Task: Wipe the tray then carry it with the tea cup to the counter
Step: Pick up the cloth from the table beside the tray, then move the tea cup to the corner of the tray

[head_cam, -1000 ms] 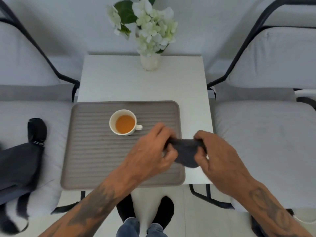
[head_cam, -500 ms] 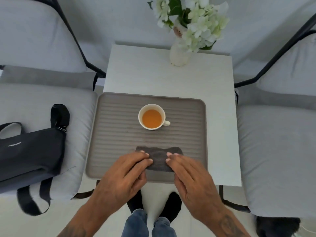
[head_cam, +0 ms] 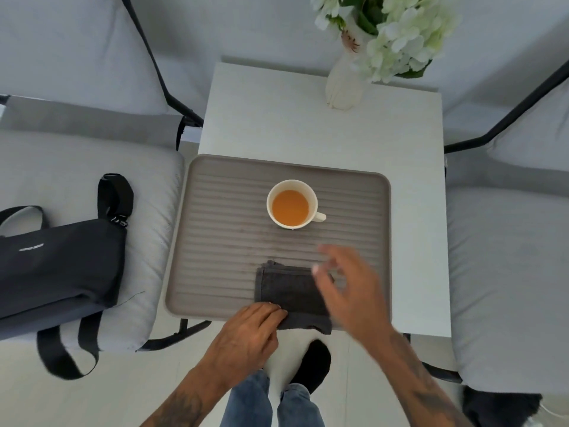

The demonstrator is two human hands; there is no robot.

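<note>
On the tabletop [head_cam: 308, 131]: the grey ribbed tray [head_cam: 221, 241] covers the near half, its left and near edges overhanging; a vase of white flowers [head_cam: 343, 84] stands at the far right corner.
Tray: it carries the tea cup [head_cam: 292, 204] just beyond its middle, upright and full of amber tea, handle to the right.
Cloth: the dark cloth [head_cam: 289, 291] lies spread flat by the tray's near edge, its near hem drooping over it.
Left hand [head_cam: 246, 334]: fingers curled, pinning the cloth's near-left corner.
Right hand [head_cam: 351, 291]: lifted off the cloth, fingers spread and holding nothing, blurred above the cloth's right side.
Change: half a second ago both hands pressed the cloth; now only the left does, and the cloth is opened wider.
Meaning: spreading looks finished; wiping seems about to start, with carrying not yet begun.
Earlier frame: a second ago the cloth was bunched between both hands above the tray's near right corner.
</note>
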